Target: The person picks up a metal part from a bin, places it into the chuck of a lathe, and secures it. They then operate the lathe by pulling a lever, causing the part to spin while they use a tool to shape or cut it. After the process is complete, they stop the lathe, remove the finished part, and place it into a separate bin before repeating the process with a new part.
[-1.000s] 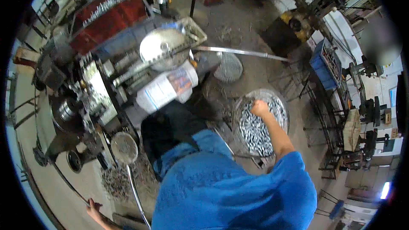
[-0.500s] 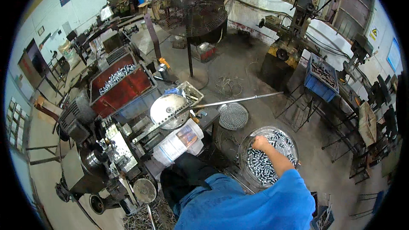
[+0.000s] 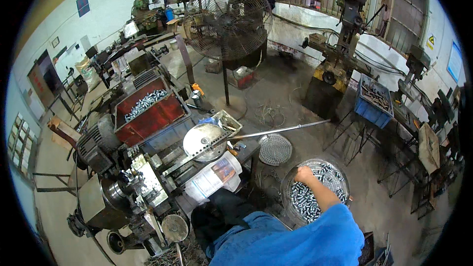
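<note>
My right hand [image 3: 304, 174] is at the far left side of a round perforated metal basket [image 3: 346, 194]. Its fingers are curled closed, and whatever is in them is hidden. Many small shiny metal cylindrical parts [image 3: 308, 202] fill the basket beneath my hand and forearm. The bare forearm comes out of a blue sleeve [image 3: 340, 224] and crosses over the basket. My left hand does not show.
To the left stands a lathe-like machine [image 3: 148, 184]. Beside it are a round white disc [image 3: 204, 140], a printed paper sheet [image 3: 209, 180] and a red bin [image 3: 152, 118] of metal parts. A perforated round plate [image 3: 275, 149] lies beyond the basket; a large fan [image 3: 226, 22] stands farther back.
The whole view has shifted, so the scene sits a little lower and farther right. My right hand stays closed at the same side of the basket.
</note>
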A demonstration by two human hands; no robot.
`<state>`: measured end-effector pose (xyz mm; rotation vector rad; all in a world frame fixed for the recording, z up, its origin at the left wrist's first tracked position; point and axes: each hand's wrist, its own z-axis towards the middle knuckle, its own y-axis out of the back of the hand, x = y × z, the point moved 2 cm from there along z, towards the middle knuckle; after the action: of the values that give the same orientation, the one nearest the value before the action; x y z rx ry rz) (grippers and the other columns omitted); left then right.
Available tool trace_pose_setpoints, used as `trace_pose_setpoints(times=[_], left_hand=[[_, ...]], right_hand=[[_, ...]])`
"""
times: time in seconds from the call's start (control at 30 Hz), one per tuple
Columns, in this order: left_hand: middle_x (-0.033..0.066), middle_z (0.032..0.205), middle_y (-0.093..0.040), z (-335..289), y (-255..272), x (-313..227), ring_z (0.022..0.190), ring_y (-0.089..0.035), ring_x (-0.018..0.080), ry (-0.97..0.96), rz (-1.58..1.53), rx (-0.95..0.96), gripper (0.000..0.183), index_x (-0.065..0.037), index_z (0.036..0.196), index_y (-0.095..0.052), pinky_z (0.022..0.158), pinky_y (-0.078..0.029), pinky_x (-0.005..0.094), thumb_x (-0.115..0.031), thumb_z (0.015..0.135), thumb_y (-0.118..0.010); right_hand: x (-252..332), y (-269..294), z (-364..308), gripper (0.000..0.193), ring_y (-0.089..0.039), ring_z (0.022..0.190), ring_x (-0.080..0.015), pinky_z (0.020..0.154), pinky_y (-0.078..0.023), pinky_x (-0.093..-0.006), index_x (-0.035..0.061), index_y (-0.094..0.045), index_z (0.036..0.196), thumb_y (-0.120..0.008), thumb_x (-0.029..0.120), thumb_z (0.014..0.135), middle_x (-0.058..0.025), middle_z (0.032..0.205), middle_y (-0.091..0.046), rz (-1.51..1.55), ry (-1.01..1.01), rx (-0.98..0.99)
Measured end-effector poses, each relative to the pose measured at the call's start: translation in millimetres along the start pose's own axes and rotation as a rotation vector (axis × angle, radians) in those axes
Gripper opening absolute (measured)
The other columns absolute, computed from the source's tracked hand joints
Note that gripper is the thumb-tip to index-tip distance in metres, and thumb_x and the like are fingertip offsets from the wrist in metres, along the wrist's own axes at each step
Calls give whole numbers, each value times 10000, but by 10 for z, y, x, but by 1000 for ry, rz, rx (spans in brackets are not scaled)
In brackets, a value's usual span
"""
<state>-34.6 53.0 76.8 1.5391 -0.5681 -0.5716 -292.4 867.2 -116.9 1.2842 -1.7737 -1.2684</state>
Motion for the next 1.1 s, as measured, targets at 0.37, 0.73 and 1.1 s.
trace_pose_setpoints(times=[0.37,0.73,1.1], left_hand=[[104,635,-598,-194,460,-2429,551,-566,165,-449,-1519,261,288,75,881,-590,544,-449,299,-204,925,-532],[90,711,-620,-465,241,-2918,642,-612,184,-494,-1829,955,346,7,912,-602,613,-494,303,-319,953,-494],[120,550,-541,-241,373,-2723,501,-508,150,-681,-1053,206,395,-5,754,-643,486,-392,321,-342,932,-538]], right_hand=[[2731,1593,-1380,506,-530,1131,-330,966,-422,-400,87,-674,1092,-640,141,590,-163,1212,-590,835,1283,-137],[3938,1983,-2253,483,-525,1099,-359,948,-428,-419,25,-656,1045,-582,91,573,-152,1206,-597,964,1892,-27],[4232,2092,-2424,382,-533,939,-362,814,-484,-420,-5,-648,928,-631,108,564,-160,1006,-584,551,1979,-175]])
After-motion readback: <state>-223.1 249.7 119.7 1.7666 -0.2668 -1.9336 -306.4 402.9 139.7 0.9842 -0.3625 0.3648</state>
